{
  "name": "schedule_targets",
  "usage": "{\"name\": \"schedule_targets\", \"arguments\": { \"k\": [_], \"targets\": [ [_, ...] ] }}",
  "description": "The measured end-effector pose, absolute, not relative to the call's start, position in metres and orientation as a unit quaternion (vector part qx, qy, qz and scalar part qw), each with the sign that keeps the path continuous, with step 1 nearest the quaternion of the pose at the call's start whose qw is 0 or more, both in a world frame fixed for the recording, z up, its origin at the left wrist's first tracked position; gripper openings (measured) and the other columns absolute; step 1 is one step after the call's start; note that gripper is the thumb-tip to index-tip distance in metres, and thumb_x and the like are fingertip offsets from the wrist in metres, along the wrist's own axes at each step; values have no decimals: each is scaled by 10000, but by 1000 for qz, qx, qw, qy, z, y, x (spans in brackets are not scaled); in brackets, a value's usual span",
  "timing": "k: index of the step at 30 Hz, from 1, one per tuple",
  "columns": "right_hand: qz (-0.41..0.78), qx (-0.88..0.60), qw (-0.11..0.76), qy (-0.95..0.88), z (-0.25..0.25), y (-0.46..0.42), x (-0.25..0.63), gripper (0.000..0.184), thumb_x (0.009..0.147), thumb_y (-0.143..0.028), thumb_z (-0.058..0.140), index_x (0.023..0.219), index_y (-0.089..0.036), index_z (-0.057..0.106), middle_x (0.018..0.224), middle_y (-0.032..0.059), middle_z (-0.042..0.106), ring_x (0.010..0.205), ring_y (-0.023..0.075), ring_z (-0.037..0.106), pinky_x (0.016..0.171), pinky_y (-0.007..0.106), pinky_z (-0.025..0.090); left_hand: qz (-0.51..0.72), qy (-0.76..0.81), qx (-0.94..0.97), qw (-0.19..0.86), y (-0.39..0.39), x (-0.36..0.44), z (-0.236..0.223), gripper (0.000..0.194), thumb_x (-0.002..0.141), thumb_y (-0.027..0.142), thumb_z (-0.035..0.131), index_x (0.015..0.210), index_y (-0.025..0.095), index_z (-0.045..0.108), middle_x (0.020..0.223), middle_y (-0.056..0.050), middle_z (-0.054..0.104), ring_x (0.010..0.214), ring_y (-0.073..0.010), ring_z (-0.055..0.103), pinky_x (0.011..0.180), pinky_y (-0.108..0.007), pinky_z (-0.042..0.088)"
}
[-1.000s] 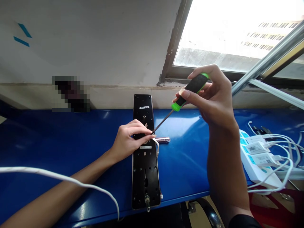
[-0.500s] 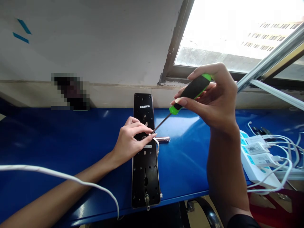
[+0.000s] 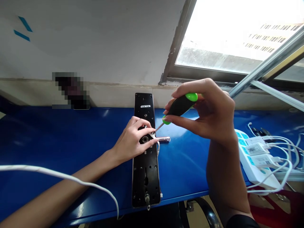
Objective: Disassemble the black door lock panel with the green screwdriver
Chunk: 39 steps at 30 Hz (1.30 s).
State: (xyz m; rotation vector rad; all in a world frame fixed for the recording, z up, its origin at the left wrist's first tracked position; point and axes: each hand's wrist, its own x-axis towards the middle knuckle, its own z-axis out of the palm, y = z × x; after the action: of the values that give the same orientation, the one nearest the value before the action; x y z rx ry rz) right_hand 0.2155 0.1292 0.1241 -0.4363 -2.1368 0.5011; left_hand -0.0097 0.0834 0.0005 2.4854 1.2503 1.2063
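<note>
A long black metal plate (image 3: 143,163), which looks like a door-lock panel seen from its back, lies lengthwise on the blue table. A shiny metal handle (image 3: 163,139) sticks out from its right side. In my right hand (image 3: 211,109) is a screwdriver (image 3: 181,106) with a black and green grip, tilted so that its tip meets the plate's right edge. My left hand (image 3: 133,137) rests across the plate, thumb and forefinger spread either side of the tip. A thin white cable (image 3: 158,148) passes between these fingertips and down the plate's edge; the very tip is hard to make out.
On the right, a white power strip (image 3: 251,161) carries several chargers and cables. A loose white cable (image 3: 59,172) crosses above my left forearm. The blue table (image 3: 185,171) backs onto a wall with a window (image 3: 213,47). A blurred dark object (image 3: 80,101) stands at the back left.
My right hand has moved down and left with the screwdriver. The thumb and forefinger of my left hand, close together before, are now farther apart.
</note>
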Motion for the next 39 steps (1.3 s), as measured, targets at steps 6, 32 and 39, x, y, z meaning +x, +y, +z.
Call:
{"name": "schedule_targets", "arguments": {
  "k": [6, 32, 39],
  "targets": [
    [196, -161, 424, -870, 121, 129, 212, 574, 751, -151, 900, 1224, -389, 678, 1153, -30, 733, 987, 256, 756, 828, 466, 695, 389, 404, 827, 46, 85, -13, 1, 299, 938, 387, 757, 1148, 175, 768, 1098, -104, 692, 1067, -259, 554, 893, -434, 549],
    [131, -71, 567, -810, 112, 161, 214, 315, 823, -400, 859, 1127, -327, 825, 949, 7, 745, 838, 187, 699, 687, 352, 628, 388, 346, 851, 75, 94, -27, 3, 230, 927, 334, 776, 1055, 143, 761, 1022, -89, 746, 958, -211, 653, 868, -374, 567],
    [229, -70, 485, -841, 114, 158, 215, 418, 948, -220, 679, 1349, -335, 713, 1263, 15, 767, 1058, 253, 761, 866, 453, 677, 385, 343, 852, 86, 95, -28, 5, 201, 939, 326, 764, 1039, 151, 763, 1013, -82, 749, 928, -198, 654, 842, -362, 570]
  ]
}}
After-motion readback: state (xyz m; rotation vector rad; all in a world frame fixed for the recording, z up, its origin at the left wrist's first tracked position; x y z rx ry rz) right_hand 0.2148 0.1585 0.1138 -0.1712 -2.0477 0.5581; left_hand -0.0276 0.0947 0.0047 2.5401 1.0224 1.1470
